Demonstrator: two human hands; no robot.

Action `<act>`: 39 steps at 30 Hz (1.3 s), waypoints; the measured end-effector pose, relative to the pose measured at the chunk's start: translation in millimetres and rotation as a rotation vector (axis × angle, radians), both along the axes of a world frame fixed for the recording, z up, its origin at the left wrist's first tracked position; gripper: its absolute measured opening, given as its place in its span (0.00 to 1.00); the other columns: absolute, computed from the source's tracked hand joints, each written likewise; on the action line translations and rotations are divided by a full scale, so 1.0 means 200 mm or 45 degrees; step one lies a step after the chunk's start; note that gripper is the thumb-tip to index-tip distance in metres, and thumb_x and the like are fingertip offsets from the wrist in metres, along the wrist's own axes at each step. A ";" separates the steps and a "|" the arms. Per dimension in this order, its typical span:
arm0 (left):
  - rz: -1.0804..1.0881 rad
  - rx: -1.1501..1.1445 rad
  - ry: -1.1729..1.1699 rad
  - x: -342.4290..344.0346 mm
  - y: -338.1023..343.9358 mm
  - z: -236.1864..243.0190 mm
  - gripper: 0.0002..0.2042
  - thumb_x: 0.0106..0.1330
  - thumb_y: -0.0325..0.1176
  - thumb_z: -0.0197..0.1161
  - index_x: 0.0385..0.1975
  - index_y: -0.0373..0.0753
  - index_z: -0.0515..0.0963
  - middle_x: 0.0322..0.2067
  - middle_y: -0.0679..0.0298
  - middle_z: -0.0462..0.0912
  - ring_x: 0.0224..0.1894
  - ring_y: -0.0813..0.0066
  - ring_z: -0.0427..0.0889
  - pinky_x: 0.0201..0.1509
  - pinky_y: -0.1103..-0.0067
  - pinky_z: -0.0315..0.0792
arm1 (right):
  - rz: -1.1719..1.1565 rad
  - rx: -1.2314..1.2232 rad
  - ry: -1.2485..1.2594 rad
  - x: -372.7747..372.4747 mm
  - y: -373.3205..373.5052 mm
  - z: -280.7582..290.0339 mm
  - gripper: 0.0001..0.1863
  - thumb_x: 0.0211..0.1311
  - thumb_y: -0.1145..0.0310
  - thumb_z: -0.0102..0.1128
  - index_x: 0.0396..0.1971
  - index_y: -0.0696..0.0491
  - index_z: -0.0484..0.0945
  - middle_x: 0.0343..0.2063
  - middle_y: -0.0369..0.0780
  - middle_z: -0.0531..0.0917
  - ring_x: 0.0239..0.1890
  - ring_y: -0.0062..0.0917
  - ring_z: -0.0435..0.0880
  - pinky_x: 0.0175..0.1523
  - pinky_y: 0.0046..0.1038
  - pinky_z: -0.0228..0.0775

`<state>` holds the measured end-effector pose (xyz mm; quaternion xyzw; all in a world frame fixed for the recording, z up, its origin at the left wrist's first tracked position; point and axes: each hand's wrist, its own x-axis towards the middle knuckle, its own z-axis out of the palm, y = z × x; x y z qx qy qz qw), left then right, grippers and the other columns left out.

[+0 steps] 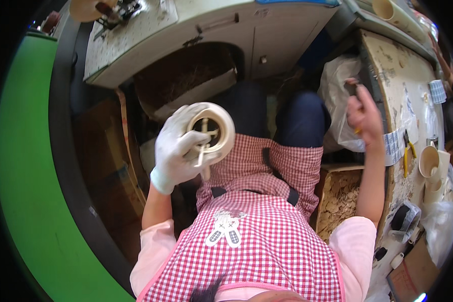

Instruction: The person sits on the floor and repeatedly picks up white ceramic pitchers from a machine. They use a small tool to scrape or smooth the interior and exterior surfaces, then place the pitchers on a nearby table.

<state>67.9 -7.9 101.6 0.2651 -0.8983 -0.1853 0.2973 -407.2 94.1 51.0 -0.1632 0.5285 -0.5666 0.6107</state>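
Note:
My left hand (178, 146), in a white glove, is closed round a cream ring-shaped plastic part (227, 132). The part is hollow, with thin crossbars inside its opening. My gloved thumb and fingers grip its left side above my lap. Away to the right, my bare right hand (365, 116) is raised beside a clear plastic bag (337, 83). Its fingers are curled in and slightly blurred. Something small and dark shows at the fingertips and a bit of yellow at the lower side of the hand; I cannot make out what it is.
Ahead stands a pale workbench (131, 43) with a small machine (117, 14). At right, a worn table (392, 65) carries yellow-handled pliers (406, 155), cream tubular parts (429, 162) and plastic bags. A box of shavings (340, 201) sits below it. A green surface (27, 151) borders the left.

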 end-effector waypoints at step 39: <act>-0.127 -0.245 0.030 -0.10 0.29 -0.31 0.09 0.57 0.37 0.74 0.28 0.41 0.80 0.59 0.49 0.82 0.63 0.51 0.81 0.71 0.57 0.71 | 1.397 0.405 0.993 1.13 0.11 0.23 0.26 0.84 0.55 0.38 0.32 0.60 0.76 0.13 0.38 0.78 0.12 0.26 0.78 0.30 0.31 0.77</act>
